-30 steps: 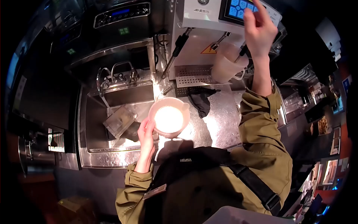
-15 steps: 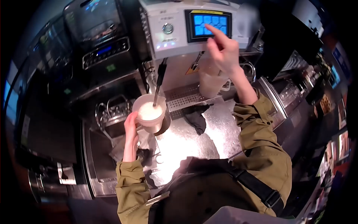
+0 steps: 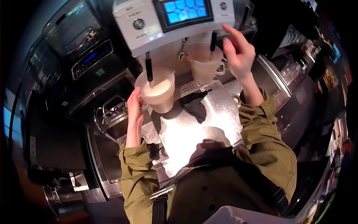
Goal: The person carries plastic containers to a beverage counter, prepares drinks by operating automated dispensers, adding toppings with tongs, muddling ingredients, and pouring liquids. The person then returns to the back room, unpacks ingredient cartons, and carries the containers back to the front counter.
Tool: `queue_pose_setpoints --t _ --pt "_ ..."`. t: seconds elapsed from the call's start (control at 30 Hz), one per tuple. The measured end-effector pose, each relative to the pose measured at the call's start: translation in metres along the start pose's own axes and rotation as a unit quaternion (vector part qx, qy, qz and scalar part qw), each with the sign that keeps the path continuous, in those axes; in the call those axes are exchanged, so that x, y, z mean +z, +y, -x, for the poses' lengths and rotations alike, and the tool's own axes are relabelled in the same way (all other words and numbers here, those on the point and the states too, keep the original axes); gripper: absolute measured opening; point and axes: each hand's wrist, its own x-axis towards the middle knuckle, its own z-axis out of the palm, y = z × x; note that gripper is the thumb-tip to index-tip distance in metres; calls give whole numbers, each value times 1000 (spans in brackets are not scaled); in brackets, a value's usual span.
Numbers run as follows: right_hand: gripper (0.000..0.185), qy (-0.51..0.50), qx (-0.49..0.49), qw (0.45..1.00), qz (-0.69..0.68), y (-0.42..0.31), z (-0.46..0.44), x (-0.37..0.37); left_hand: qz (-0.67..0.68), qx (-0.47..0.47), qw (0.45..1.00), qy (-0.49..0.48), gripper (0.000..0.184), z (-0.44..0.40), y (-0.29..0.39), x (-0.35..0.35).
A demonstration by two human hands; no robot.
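My left hand [image 3: 135, 106] grips the left side of a translucent plastic pitcher [image 3: 163, 103], its fingers partly hidden behind the wall. White frothy liquid [image 3: 158, 87] fills the pitcher, and a black-sleeved nozzle [image 3: 148, 69] dips into it. Off to the right, my right hand [image 3: 240, 54] is raised with the index finger stretched out and the thumb apart, holding nothing. Close to its left stands a second pitcher [image 3: 204, 71] with a handle, below another black nozzle [image 3: 213, 41]. Above both pitchers is a white machine [image 3: 149, 37] with a lit blue touchscreen [image 3: 185, 11].
A dark crumpled cloth [image 3: 195, 106] lies on the wet metal counter [image 3: 220, 112], by the perforated drip tray [image 3: 183, 89]. At the left stands a black appliance [image 3: 91, 56] with a small blue display. A metal-edged recess [image 3: 106, 160] is at the lower left.
My right hand has come off the touchscreen and moved down and right. The left hand still holds its pitcher under the nozzle. The camera view has shifted, so the machine sits higher and further left.
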Motion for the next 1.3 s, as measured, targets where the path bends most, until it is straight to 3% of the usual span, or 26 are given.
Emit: queue_pose_setpoints --t 0.17,0.23,0.27,0.3,0.33,0.37,0.43,0.5,0.57,0.63,0.77,0.8,0.83,0.87,0.93,0.97,1.0,1.03,1.07,1.1,1.13,1.17,1.23,1.27,1.3 --pt "29 37 95 989 102 26 119 -91 24 20 996 89 32 -23 -31 11" --pt "28 25 192 963 190 17 169 -136 75 28 997 1 41 -26 -30 20" --pt "27 41 231 951 202 16 193 -157 -45 115 992 -29 41 -28 -30 24" --pt "26 55 270 939 204 18 213 -178 -22 97 995 15 42 -12 -16 44" --pt "25 79 319 923 201 18 229 -199 -33 125 991 22 41 -34 -35 19" --pt "25 101 369 905 187 16 241 -218 -21 128 989 70 41 2 -12 58" --pt "24 139 406 883 192 29 264 -246 -114 205 969 73 57 -33 -41 21" --pt "27 144 387 888 199 45 267 -283 -190 299 922 154 50 0 -51 56" --pt "35 89 399 881 239 56 254 -336 -264 399 844 243 43 41 -70 99" --pt "37 110 354 887 275 75 244 -405 -303 465 774 304 37 86 -98 151" --pt "35 172 355 868 301 136 258 -577 -427 482 680 350 24 177 -164 291" --pt "32 200 365 865 278 156 262 -607 -456 460 684 337 21 184 -187 331" --pt "30 180 392 847 311 173 265 -635 -264 506 773 277 11 150 -242 365" --pt "29 154 402 854 291 190 261 -651 -256 419 851 188 8 153 -257 414" --pt "27 80 471 854 208 224 244 -668 -239 387 885 103 3 171 -251 521" --pt "28 33 475 864 161 253 236 -675 -296 402 865 50 10 176 -246 555" --pt "29 -1 452 877 162 279 222 -678 -266 405 875 29 12 182 -247 589" --pt "30 -30 425 890 160 309 208 -680 -249 405 879 -41 27 178 -254 614" --pt "31 -42 426 889 163 343 199 -680 -204 355 908 -84 47 171 -264 637" --pt "32 -56 423 889 168 378 189 -682 -145 232 958 -84 65 179 -262 675" --pt "34 -52 392 904 160 415 184 -682 -130 227 958 -117 71 177 -264 704" --pt "35 -81 426 893 121 442 164 -688 -115 254 947 -163 72 167 -272 731" --pt "36 -132 514 847 37 478 130 -699 -71 262 929 -250 52 142 -288 783" --pt "36 -189 505 840 55 509 113 -714 -37 195 949 -246 37 134 -283 821" --pt "35 -251 503 824 69 531 107 -727 -66 208 951 -220 29 132 -277 861"
